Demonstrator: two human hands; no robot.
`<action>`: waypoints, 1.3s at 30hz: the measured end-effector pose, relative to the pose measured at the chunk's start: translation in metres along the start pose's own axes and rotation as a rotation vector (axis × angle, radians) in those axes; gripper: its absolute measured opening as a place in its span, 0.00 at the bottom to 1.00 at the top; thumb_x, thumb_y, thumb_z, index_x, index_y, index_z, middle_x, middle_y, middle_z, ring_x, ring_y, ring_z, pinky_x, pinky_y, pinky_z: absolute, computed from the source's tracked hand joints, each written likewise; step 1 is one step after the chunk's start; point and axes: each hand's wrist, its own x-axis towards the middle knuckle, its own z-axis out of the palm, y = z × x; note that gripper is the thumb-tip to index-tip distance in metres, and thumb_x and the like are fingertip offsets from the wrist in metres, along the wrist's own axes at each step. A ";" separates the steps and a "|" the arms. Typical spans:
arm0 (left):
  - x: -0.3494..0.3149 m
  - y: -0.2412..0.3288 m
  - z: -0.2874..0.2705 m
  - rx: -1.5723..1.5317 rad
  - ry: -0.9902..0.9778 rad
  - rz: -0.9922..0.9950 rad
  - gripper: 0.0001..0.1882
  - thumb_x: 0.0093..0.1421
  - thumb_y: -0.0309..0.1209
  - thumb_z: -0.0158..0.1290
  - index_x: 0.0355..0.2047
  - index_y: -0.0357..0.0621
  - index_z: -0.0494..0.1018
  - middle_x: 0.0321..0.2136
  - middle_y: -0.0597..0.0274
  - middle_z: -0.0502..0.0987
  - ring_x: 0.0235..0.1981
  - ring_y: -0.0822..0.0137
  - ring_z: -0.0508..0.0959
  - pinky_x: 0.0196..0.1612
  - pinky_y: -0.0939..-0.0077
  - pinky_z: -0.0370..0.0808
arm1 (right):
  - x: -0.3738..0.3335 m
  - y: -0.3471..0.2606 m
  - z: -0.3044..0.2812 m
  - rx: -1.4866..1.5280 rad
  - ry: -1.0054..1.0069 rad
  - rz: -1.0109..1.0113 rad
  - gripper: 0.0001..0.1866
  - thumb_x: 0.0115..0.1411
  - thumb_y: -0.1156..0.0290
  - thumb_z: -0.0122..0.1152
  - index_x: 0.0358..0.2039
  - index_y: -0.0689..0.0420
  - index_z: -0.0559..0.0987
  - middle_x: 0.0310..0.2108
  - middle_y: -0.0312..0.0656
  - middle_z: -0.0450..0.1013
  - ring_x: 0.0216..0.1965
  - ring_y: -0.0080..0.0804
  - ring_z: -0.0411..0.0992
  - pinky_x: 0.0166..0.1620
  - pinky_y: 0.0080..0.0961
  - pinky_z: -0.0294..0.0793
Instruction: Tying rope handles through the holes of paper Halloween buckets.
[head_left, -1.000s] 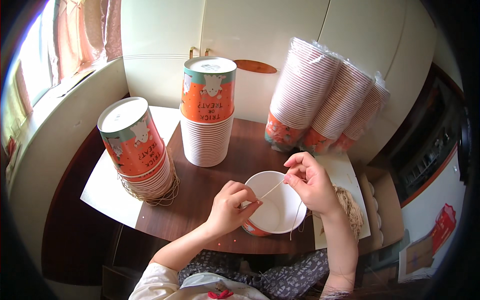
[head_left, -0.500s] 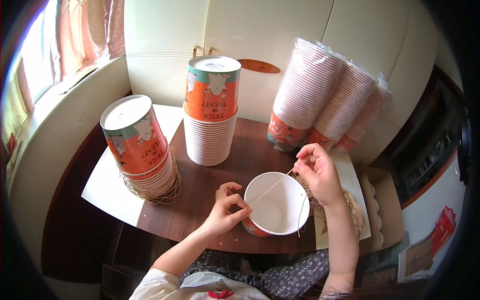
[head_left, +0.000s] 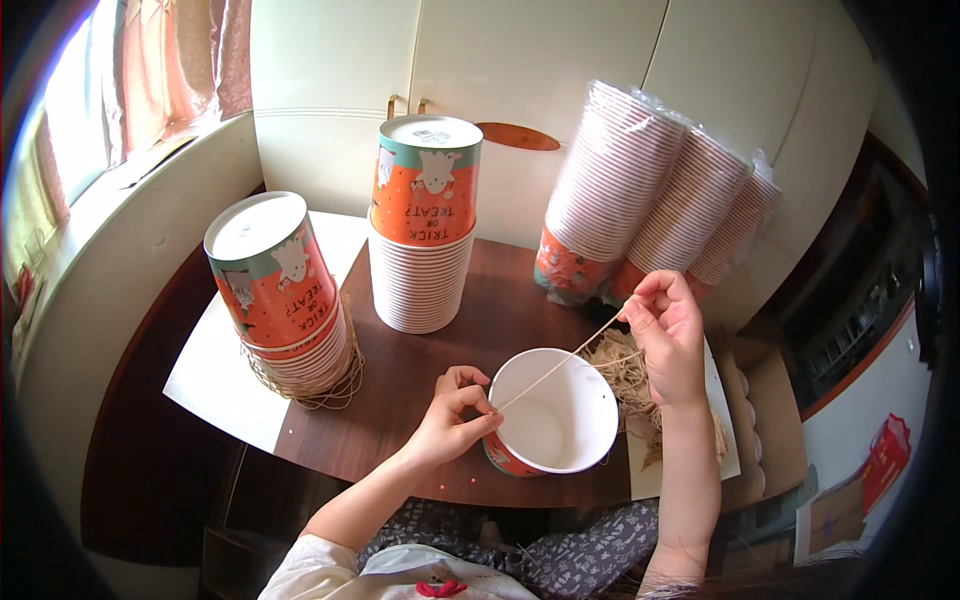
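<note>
A white-lined paper bucket (head_left: 545,440) stands upright near the table's front edge, its mouth facing up. At the left of its rim my left hand (head_left: 452,415) pinches a thin beige string (head_left: 562,368); whether the string passes through the bucket's wall there is hidden by the fingers. Higher up and to the right, my right hand (head_left: 668,340) grips the string between thumb and fingers, so it runs taut across the bucket's mouth. A small dark hole shows on the right side of the bucket's inner wall. Beside my right wrist lies a tangled bundle of beige strings (head_left: 622,372).
Upside-down bucket stacks stand at the left (head_left: 278,285) and back centre (head_left: 425,220); strings loop around the left one's base. Plastic-wrapped bucket stacks (head_left: 625,190) lean at the back right. A cardboard box (head_left: 765,420) stands beyond the table's right edge.
My right hand has moved up and to the right, drawing the string longer. The string's loose end no longer hangs over the bucket's right rim. My left hand has stayed nearly still.
</note>
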 end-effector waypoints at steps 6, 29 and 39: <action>0.002 0.005 -0.003 0.050 -0.023 0.035 0.06 0.47 0.30 0.58 0.22 0.43 0.72 0.40 0.57 0.64 0.45 0.63 0.63 0.45 0.71 0.63 | -0.005 0.009 -0.006 -0.073 -0.004 0.011 0.05 0.56 0.79 0.51 0.33 0.59 0.67 0.27 0.33 0.65 0.30 0.17 0.66 0.36 0.14 0.67; -0.007 0.000 -0.007 -0.037 0.077 0.051 0.03 0.52 0.23 0.53 0.25 0.36 0.72 0.31 0.60 0.71 0.33 0.71 0.73 0.34 0.81 0.71 | -0.028 0.042 -0.051 -0.144 0.152 0.176 0.08 0.54 0.82 0.49 0.35 0.59 0.65 0.25 0.33 0.65 0.28 0.17 0.64 0.35 0.14 0.64; -0.010 0.003 -0.016 -0.158 0.241 -0.096 0.07 0.50 0.22 0.53 0.32 0.37 0.71 0.33 0.61 0.70 0.34 0.72 0.71 0.37 0.82 0.68 | -0.030 0.019 -0.049 -0.061 0.043 0.227 0.07 0.56 0.77 0.51 0.36 0.58 0.68 0.27 0.32 0.67 0.25 0.12 0.62 0.25 0.08 0.60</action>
